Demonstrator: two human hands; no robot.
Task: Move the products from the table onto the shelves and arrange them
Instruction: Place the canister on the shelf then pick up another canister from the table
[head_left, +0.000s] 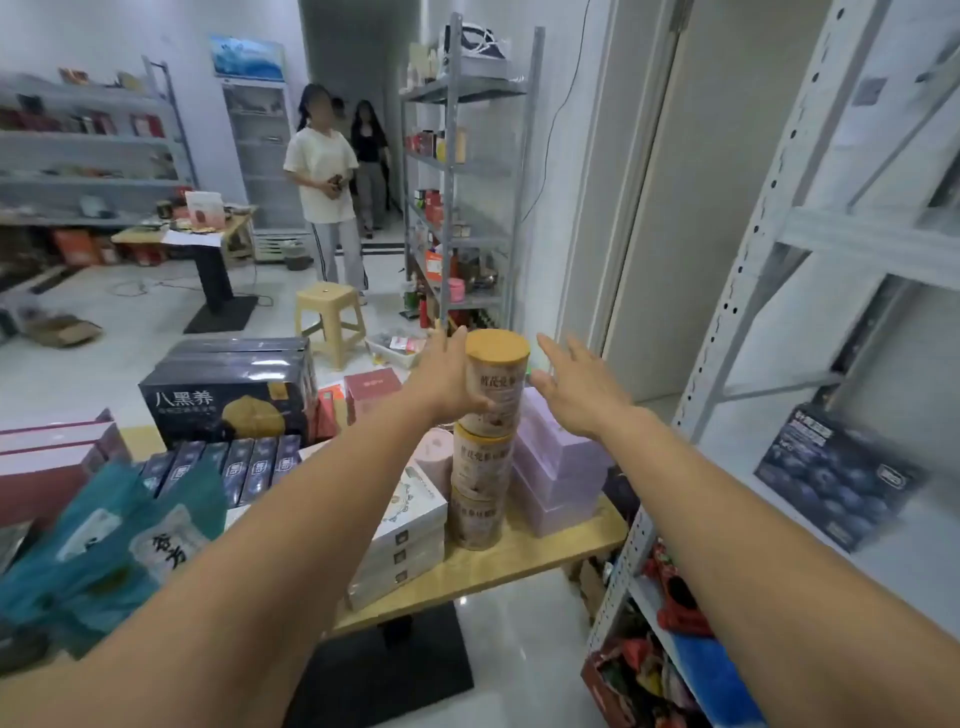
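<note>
Head view: the left hand (447, 379) grips the top can (497, 384) of a three-can stack. Its thumb wraps across the can's lower front and its fingers go round the far side, out of sight. The can has a tan lid and stands upright.

The right hand (576, 387) hovers just on the other side of that can, palm turned toward it, fingers straight and spread, holding nothing. Whether a fingertip touches the can I cannot tell.

Directly under the grip stand the middle can (480, 457) and the bottom can (475, 522), the latter on the wooden table (524, 558). Below the right hand, close against the stack, lies a pile of lilac boxes (558, 467). Below the left wrist, a stack of white boxes (400, 535) sits beside the cans.

Farther left of the grip are a big black box (228, 402), a row of dark narrow boxes (234, 467) and teal bags (104, 535). Well to the right of the right hand rises a grey shelf unit (779, 239) holding a dark blue box (836, 478).
</note>
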